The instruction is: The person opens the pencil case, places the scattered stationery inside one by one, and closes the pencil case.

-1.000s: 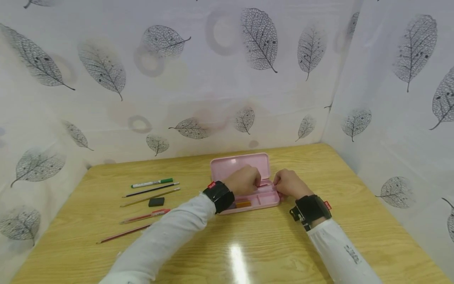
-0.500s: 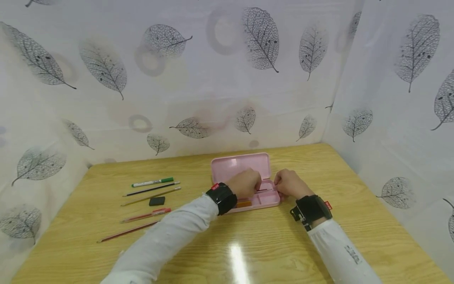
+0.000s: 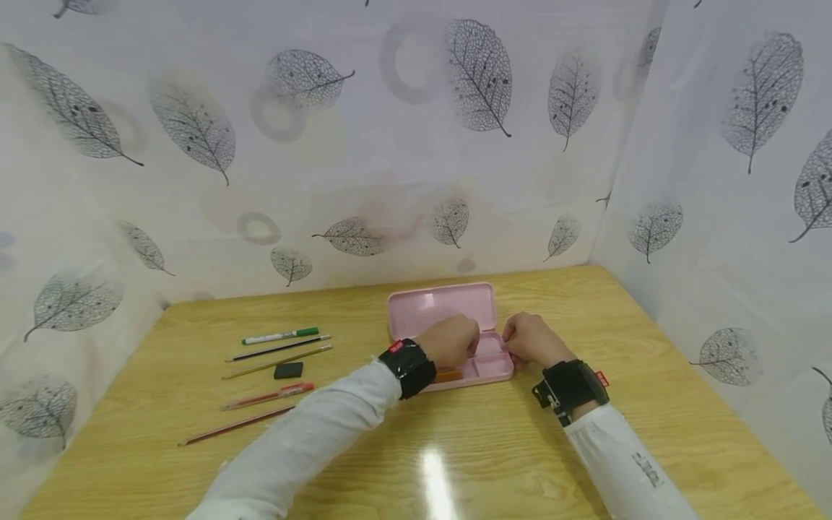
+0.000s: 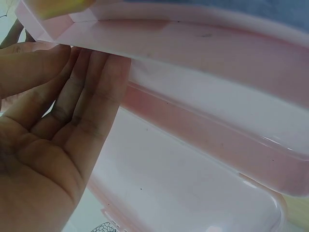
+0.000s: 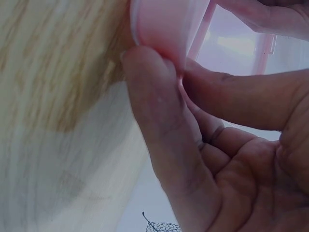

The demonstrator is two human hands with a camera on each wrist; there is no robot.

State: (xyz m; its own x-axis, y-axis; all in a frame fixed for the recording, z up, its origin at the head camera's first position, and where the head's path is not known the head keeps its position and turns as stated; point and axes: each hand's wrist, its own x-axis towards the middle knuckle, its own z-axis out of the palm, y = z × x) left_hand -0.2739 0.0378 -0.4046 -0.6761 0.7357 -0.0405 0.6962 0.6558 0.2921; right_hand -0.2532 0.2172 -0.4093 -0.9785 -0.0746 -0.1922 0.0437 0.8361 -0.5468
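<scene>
A pink pencil case [image 3: 492, 367] lies open near the back of the table, its lid leaning back. My left hand [image 3: 450, 341] reaches down into its long rear compartment. In the left wrist view the left hand [image 4: 72, 106] has thumb and fingers close together at the divider wall [image 4: 193, 58], which hides the fingertips; I cannot tell whether they pinch anything. At the case's right end my right hand [image 3: 534, 339] pinches the rim between thumb and forefinger, as the right hand [image 5: 193, 125] shows in the right wrist view. An orange block [image 3: 448, 375] sits in the front compartment.
Left of the case lie a green-capped marker [image 3: 279, 336], a dark pencil [image 3: 279, 348], a yellowish pencil [image 3: 276, 362], a black eraser [image 3: 289, 370], a red pen [image 3: 269, 396] and a red pencil [image 3: 234, 425]. A leaf-patterned curtain [image 3: 390, 180] stands behind the table.
A thin stick seen beside my left fingertips in the case half a second ago no longer shows there. My left hand has shifted very slightly; my right hand stays on the rim.
</scene>
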